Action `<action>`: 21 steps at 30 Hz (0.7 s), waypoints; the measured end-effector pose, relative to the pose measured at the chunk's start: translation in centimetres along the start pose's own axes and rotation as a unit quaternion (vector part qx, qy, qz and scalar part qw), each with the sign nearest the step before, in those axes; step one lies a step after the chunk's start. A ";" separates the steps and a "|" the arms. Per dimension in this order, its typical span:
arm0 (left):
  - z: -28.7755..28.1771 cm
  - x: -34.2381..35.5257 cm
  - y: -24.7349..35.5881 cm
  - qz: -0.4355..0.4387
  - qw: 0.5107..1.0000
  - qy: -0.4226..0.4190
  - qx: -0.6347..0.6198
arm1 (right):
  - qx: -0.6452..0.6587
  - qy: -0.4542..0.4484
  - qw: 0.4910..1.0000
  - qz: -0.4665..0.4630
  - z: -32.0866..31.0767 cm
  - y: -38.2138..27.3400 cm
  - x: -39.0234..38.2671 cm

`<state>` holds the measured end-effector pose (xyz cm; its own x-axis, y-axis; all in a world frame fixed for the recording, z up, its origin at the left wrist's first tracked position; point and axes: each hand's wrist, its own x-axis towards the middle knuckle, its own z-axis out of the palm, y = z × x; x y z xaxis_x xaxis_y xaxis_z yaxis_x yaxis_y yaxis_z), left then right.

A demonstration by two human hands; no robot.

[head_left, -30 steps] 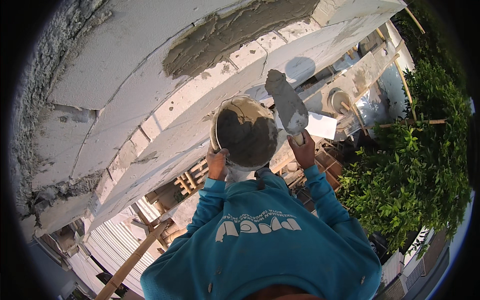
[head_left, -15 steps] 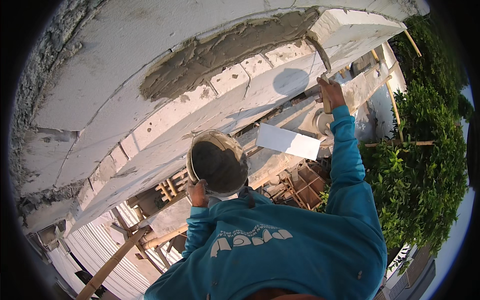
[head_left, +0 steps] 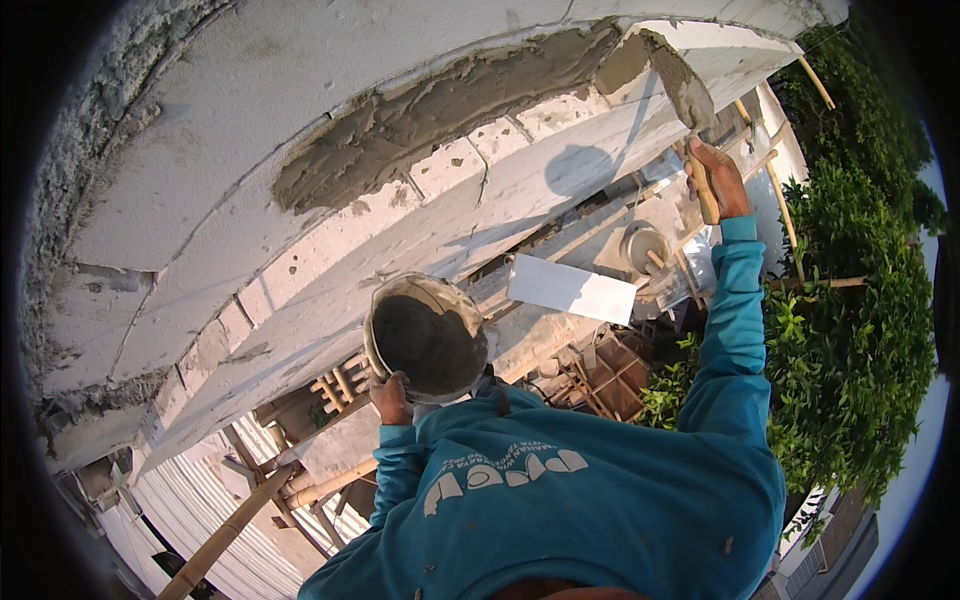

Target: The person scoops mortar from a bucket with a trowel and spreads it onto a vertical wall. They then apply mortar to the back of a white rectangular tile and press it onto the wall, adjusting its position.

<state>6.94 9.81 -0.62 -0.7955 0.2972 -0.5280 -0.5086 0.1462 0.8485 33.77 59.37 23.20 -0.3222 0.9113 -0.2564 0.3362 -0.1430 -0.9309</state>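
My left hand point(head_left: 391, 398) is closed on the rim of a bucket point(head_left: 428, 342) holding dark grey mortar, held low in front of my body. My right hand point(head_left: 720, 175), raised at the upper right, grips the wooden handle of a trowel point(head_left: 682, 85); its mortar-smeared blade lies against the top corner of a pale block wall point(head_left: 330, 235). Along the wall top runs a rough band of wet grey mortar point(head_left: 440, 110), reaching to a raised block at its right end, where fresh mortar is smeared.
Below the wall are a white flat board point(head_left: 570, 288), a round pale container point(head_left: 643, 243) and stacked wooden pieces point(head_left: 610, 380). Bamboo poles point(head_left: 225, 530) cross over corrugated sheeting point(head_left: 185, 490) at lower left. Leafy trees point(head_left: 850, 380) fill the right side.
The trowel has risen from beside the bucket to the wall corner, then shifted right, with new mortar appearing there. The bucket in my left hand has moved down and left.
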 end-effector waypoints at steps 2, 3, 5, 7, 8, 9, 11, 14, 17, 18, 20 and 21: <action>0.1 0.0 -0.1 0.005 1.000 -0.005 0.018 | -0.021 0.008 1.000 -0.017 0.0 0.8 -0.4; -0.1 0.2 -0.6 0.011 0.999 -0.009 0.029 | -0.023 -0.018 1.000 -0.008 -0.1 0.9 0.0; 0.0 0.7 -1.3 0.009 0.999 -0.012 0.038 | -0.026 -0.070 0.997 0.016 -0.6 1.3 0.6; 0.4 1.0 -1.8 -0.008 0.999 -0.009 0.035 | -0.051 -0.067 0.996 0.024 -0.9 0.8 1.8; 0.9 0.7 -1.6 0.010 0.999 -0.020 0.035 | -0.043 -0.062 0.997 0.034 -1.4 0.8 2.6; 1.5 0.2 -1.0 0.028 0.999 -0.031 0.034 | -0.035 -0.056 0.997 0.043 -1.8 0.6 3.0; 1.4 0.3 -1.2 0.109 0.989 -0.050 0.087 | -0.029 -0.070 0.995 0.064 -3.6 -0.2 2.4; 1.0 1.0 -2.8 0.091 0.989 -0.051 0.101 | -0.028 -0.050 0.997 0.056 -5.4 0.7 -0.9; 2.6 0.3 -1.2 -0.030 0.999 -0.030 -0.004 | -0.075 -0.036 0.996 0.033 -5.1 1.7 -3.8; 3.0 0.4 -1.2 -0.021 0.999 -0.041 -0.004 | -0.072 -0.043 0.996 0.032 -4.9 2.1 -3.6; 3.3 0.7 -1.2 0.000 0.998 -0.062 -0.006 | -0.065 -0.056 0.996 0.029 -4.0 2.5 -2.6; 3.5 0.7 -1.3 -0.009 0.998 -0.063 0.003 | -0.051 -0.055 0.997 0.017 -3.3 2.4 -2.1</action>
<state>8.15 13.17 -1.95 -0.7387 0.4099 -0.5351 -0.5205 0.1575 0.8392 38.18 58.40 22.36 -0.4014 0.8582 -0.3198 0.4352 -0.1286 -0.8911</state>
